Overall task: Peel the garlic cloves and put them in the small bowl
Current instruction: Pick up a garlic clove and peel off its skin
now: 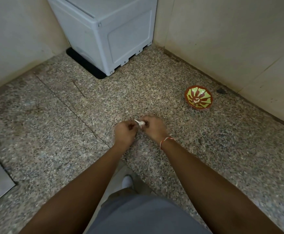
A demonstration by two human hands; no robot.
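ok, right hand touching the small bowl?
Apart. The head view shows the right hand holding the garlic clove with the left hand, bare counter between it and the small bowl.

On the stone counter (154, 92), the left hand (124, 132) and right hand (153, 126) meet near the middle with the garlic clove (140, 123) between them, the small bowl (198, 97) well off to their right, and the box-shaped appliance (107, 31) behind in the corner.
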